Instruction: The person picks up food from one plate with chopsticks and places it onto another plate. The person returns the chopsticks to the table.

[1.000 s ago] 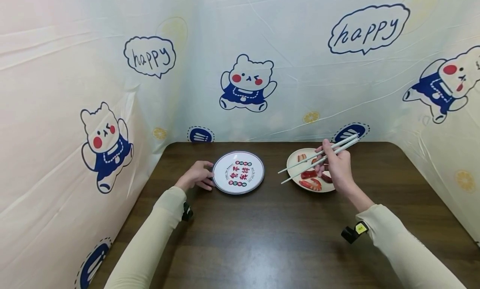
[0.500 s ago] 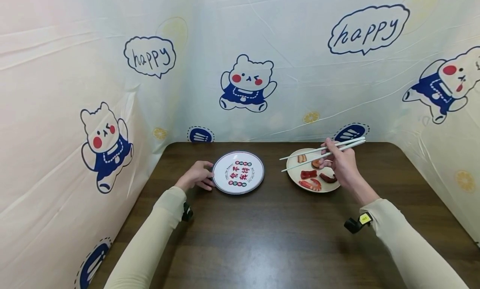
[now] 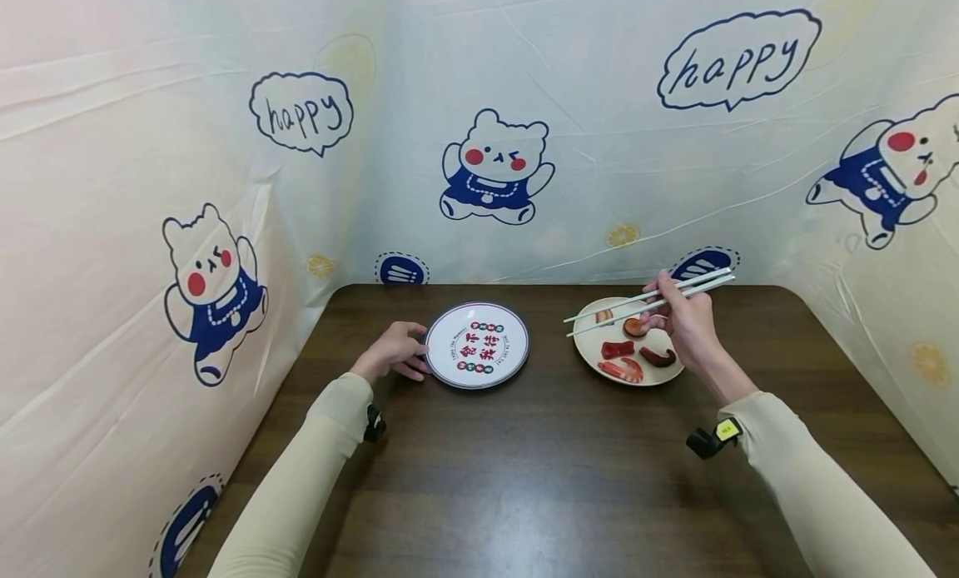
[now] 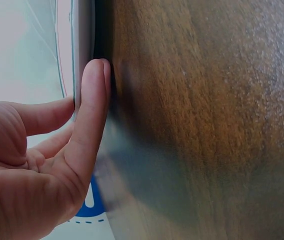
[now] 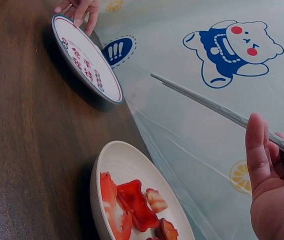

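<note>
Dark-brown wooden surface (image 3: 479, 453), round cream plate (image 3: 589, 355), red-lettered round white plate (image 3: 477, 346) left of it.
The left hand (image 3: 395, 351) touches the white plate, fingers spread; the right hand (image 3: 691, 324), over the cream plate's right edge, pinches slim pale chopsticks (image 5: 207, 102) — tips nearer together than half a second ago, yet empty — so that plate's red and brown food pieces (image 3: 618, 350) seem not yet lifted.

Table (image 3: 479, 453) is dark wood-grain with a glossy sheen, printed plate (image 3: 477, 346) looks like shiny ceramic, chopsticks (image 5: 207, 104) smooth, sleeves (image 3: 300, 470) matt cloth, backdrop (image 3: 599, 170) creased, kinda plasticky sheeting.
</note>
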A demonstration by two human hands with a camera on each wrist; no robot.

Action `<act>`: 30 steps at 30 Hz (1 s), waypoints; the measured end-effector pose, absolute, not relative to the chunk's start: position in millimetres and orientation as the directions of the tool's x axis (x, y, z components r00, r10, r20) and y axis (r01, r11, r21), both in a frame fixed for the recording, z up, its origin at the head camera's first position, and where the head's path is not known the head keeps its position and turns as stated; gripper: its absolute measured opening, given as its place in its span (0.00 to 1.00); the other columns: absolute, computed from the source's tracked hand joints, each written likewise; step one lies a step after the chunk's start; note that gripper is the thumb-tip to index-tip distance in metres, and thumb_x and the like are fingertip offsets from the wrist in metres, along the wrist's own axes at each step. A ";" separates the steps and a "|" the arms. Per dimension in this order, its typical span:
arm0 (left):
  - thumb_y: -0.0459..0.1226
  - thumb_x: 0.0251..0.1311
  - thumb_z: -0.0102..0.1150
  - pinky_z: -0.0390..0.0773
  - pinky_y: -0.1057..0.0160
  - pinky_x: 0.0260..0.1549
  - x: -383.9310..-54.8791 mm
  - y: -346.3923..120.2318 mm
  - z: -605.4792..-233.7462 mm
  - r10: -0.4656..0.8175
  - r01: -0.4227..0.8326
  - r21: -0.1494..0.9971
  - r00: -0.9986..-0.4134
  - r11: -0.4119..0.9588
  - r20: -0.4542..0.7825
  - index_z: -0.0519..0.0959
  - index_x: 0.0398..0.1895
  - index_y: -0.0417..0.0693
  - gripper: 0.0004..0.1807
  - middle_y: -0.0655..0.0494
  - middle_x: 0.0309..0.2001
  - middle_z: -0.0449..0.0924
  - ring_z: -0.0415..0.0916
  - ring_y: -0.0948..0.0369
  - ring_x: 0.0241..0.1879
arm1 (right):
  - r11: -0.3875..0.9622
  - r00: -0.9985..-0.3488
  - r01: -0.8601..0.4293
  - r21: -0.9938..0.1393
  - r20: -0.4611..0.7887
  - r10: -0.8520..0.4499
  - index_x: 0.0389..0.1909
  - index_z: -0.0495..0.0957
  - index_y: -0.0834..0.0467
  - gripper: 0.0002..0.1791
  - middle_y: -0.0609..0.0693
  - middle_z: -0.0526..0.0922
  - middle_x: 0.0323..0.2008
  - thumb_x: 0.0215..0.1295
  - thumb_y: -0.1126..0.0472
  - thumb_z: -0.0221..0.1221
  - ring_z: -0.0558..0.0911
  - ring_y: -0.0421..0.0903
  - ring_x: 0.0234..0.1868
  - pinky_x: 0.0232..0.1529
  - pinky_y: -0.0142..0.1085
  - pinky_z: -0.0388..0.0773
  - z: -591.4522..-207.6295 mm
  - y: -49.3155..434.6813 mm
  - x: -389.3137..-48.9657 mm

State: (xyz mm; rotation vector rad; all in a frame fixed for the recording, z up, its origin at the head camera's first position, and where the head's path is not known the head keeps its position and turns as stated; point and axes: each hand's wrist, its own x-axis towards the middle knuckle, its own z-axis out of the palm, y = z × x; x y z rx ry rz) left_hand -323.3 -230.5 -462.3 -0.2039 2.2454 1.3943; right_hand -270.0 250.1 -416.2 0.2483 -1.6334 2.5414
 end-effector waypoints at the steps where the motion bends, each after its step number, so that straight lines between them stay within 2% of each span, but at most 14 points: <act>1: 0.29 0.78 0.53 0.91 0.52 0.34 -323.3 -230.3 -462.0 0.125 -0.370 0.803 -0.871 0.468 -0.475 0.60 0.80 0.38 0.30 0.35 0.44 0.80 0.86 0.52 0.32 | -0.416 -0.980 -0.184 -0.891 0.199 0.007 0.40 0.80 0.68 0.21 0.57 0.85 0.27 0.83 0.53 0.53 0.85 0.46 0.22 0.24 0.37 0.88 -416.3 251.0 -270.5; 21: 0.29 0.78 0.54 0.91 0.52 0.35 -320.8 -227.4 -460.3 0.115 -0.374 0.800 -0.872 0.470 -0.476 0.60 0.79 0.38 0.31 0.35 0.46 0.80 0.86 0.50 0.33 | -0.468 -0.981 -0.183 -0.865 0.189 0.034 0.40 0.77 0.71 0.21 0.57 0.85 0.24 0.83 0.55 0.53 0.86 0.46 0.20 0.23 0.36 0.88 -415.2 280.1 -284.8; 30: 0.29 0.78 0.54 0.91 0.52 0.35 -319.8 -228.0 -457.9 0.113 -0.366 0.799 -0.876 0.477 -0.469 0.60 0.80 0.38 0.31 0.35 0.47 0.80 0.86 0.50 0.34 | -0.522 -0.980 -0.181 -0.833 0.195 0.029 0.36 0.79 0.70 0.21 0.59 0.84 0.22 0.83 0.56 0.52 0.86 0.48 0.19 0.21 0.37 0.87 -418.3 296.6 -290.9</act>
